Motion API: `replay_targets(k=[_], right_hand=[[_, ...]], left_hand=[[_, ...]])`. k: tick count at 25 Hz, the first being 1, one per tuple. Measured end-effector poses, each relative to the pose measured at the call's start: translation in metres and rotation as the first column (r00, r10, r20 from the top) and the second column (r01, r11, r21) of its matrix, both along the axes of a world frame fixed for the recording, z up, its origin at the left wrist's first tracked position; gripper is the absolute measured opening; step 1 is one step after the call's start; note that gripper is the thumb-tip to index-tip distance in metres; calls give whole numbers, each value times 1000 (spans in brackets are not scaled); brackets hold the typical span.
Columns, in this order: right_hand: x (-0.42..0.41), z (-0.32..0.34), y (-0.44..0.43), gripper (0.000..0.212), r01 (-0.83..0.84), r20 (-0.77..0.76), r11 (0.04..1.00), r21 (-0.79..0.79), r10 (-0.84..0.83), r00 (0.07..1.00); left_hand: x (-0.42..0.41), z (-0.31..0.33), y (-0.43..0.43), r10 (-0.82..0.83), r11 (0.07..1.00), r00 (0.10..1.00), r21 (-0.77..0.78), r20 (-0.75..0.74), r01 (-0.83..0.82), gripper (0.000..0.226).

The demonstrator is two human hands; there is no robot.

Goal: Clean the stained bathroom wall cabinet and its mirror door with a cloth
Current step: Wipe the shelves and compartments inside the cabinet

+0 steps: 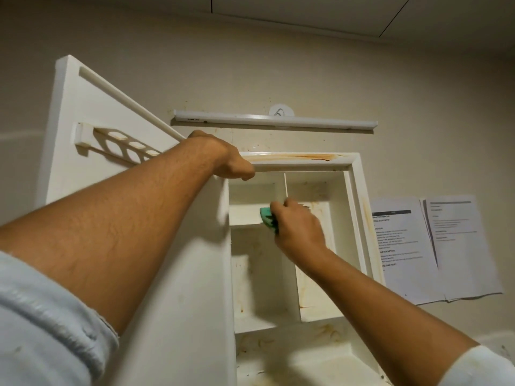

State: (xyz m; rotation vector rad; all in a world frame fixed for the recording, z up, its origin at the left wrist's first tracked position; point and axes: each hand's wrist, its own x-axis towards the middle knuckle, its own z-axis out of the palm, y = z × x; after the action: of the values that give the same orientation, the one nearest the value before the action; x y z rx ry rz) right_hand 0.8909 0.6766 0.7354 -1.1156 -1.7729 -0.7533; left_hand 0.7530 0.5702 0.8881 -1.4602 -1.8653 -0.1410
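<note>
The white wall cabinet [354, 190] stands open, with orange-brown stains on its top rim, right frame and inner shelves. Its door [92, 112] swings out to the left, showing its white back with a slotted holder; the mirror side is hidden. My left hand [223, 160] grips the door's top corner beside the cabinet's top rim. My right hand [298, 227] holds a green cloth [267, 217] inside the upper part of the cabinet, against the vertical divider and the edge of the left shelf.
A white light bar [276, 121] is fixed on the wall just above the cabinet. Printed paper sheets [434, 246] hang on the wall to the right. A stained lower shelf [292, 344] lies below my right forearm.
</note>
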Motion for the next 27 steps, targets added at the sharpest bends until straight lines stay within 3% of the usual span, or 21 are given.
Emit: replay_targets(k=[2,3,6,7,9,10,11,12,13,15,18,21,22,25,27], right_hand=[[-4,-1,-3,40,50,-146,998,-35,-54,988],[-17,-2,-8,41,-3,-231,998,-59,-10,973],[-68,-6,-18,40,-401,-457,903,-151,296,839],[-74,-6,-19,36,-552,-542,821,-144,401,739],[-57,-2,-24,30,-808,-747,587,-60,510,426],[-40,-2,-25,31,-873,-806,488,-16,510,300],[-18,-3,-24,32,-900,-824,436,12,514,238],[5,-3,-21,35,-898,-814,440,6,523,251],[27,-2,-20,38,-873,-789,488,-31,524,321],[66,1,-14,38,-756,-744,655,-25,492,451],[100,3,1,33,-577,-796,812,87,405,450],[109,0,13,39,-540,-836,841,44,327,441],[110,2,17,39,-510,-817,859,42,324,478],[112,19,28,33,-454,-730,888,67,354,585],[111,33,33,27,-315,-580,941,124,326,747]], left_hand=[[0,0,1,10,1000,1000,0,-10,-10,66],[0,-1,2,18,1000,1000,-2,-16,-18,67],[1,-2,1,33,999,999,-1,-33,-33,70],[2,-3,-2,30,1000,999,1,-41,-30,69],[3,-4,-6,22,1000,998,0,-53,-22,68],[4,-6,-8,19,1000,998,-2,-55,-19,68],[4,-7,-9,15,1000,998,-5,-56,-15,67],[5,-7,-10,8,1000,998,-8,-57,-9,65],[5,-8,-12,-4,1000,998,-5,-64,4,61],[4,-10,-15,-62,997,992,34,-106,66,50],[6,-20,-6,-241,937,959,223,-150,271,32],[20,-42,15,-463,812,881,351,-100,466,18],[27,-48,23,-516,777,854,382,-67,500,16],[42,-62,49,-604,718,795,465,47,518,39],[46,-71,74,-654,719,733,455,186,526,40]])
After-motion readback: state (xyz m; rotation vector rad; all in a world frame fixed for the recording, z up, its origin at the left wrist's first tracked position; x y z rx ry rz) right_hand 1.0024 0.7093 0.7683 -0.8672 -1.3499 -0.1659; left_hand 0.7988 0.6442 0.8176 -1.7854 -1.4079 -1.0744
